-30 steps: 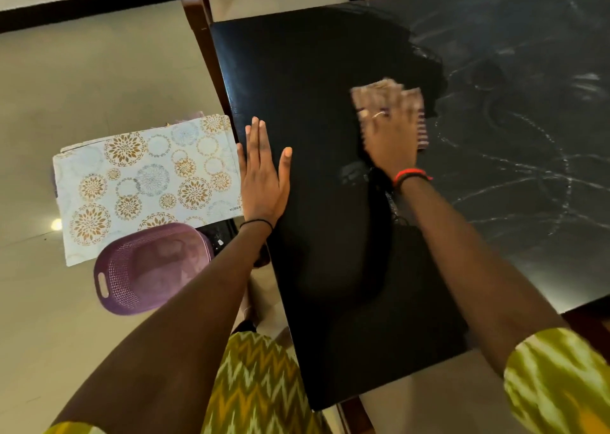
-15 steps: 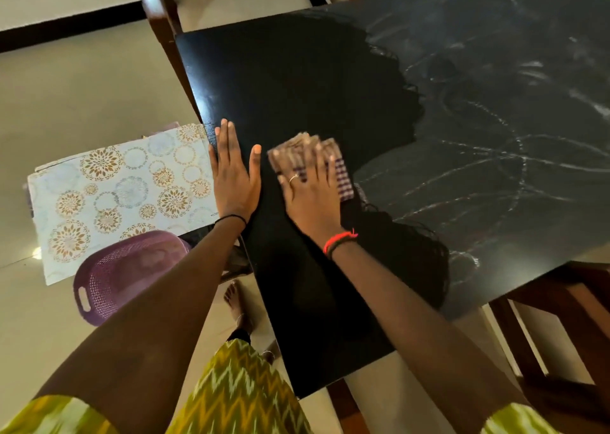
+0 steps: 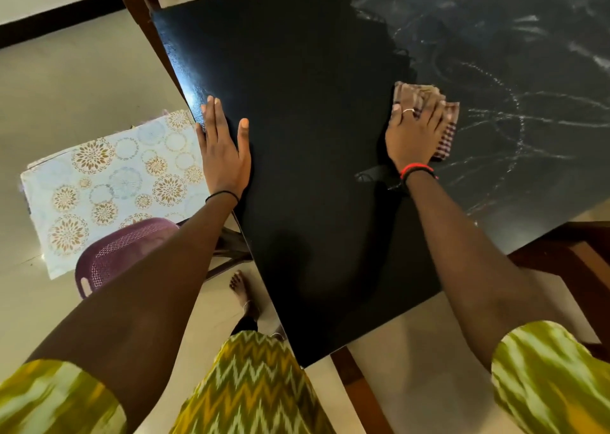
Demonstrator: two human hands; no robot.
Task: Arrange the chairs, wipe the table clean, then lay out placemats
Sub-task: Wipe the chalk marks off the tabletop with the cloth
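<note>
Head view: black glossy table (image 3: pixel 313 143), L part of the top plain dark, R part w/ pale marble-like veins and faint swirl streaks. Cloth (image 3: pixel 447 130) is small, checked maroon/pale and bunched. It lies flat on the top, well in from the L edge, right where the dark part meets the veined part. Right hand (image 3: pixel 412 133) presses on it palm down, fingers straight and slightly spread, ring on one. Cloth pokes out past the fingertips and along the hand's R side. Red and black bands on that wrist.

Left hand (image 3: pixel 224 156) lies flat on the top just inside the L edge, fingers pressed together, thumb held apart, thin black band at the wrist.

Placemats (image 3: pixel 115 176) are off the table, beside its L edge and lower: a pale stack w/ gold and blue round flower prints. Can't tell what carries them. Purple basket (image 3: pixel 122 255) overlaps the stack's near side. Wooden chair (image 3: pixel 138 1) at the far L corner, another chair (image 3: pixel 574 255) under the near edge.
</note>
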